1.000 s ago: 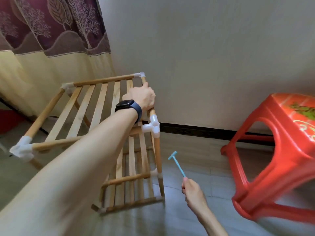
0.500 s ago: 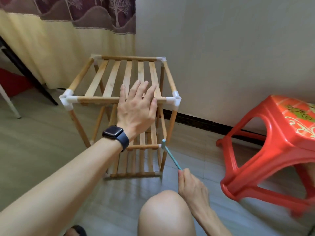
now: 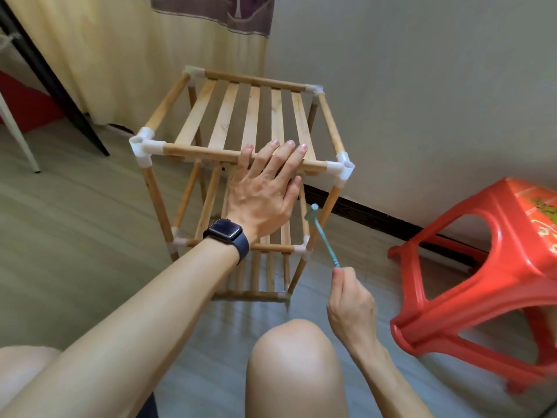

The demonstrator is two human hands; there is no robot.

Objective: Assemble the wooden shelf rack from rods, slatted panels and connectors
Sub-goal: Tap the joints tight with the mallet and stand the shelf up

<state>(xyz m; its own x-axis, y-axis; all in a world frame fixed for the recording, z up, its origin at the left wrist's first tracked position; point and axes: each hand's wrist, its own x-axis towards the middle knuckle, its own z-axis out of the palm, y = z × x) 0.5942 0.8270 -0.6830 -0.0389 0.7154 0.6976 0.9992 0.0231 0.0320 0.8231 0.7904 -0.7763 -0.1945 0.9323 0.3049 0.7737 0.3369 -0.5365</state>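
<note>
The wooden shelf rack [image 3: 229, 116] stands upright on the floor, with slatted panels at three levels, rods and white plastic connectors [image 3: 345, 169] at its corners. My left hand [image 3: 265, 188] lies flat with straight fingers over the near top rod [image 3: 205, 154]. My right hand [image 3: 351, 300] grips the handle of a small teal plastic mallet [image 3: 322, 236], whose head hovers beside the near right upright rod, just below the top corner connector.
A red plastic stool [image 3: 488, 267] stands close on the right. A wall with a dark skirting runs behind the rack, a curtain [image 3: 126, 55] hangs at the back left, and a dark slanted leg [image 3: 54, 82] crosses the left. My knee [image 3: 295, 363] is at the bottom.
The view tipped down and closer. My left hand went from gripping the right top rod to lying flat on the near top rod. The mallet head rose toward the top right connector.
</note>
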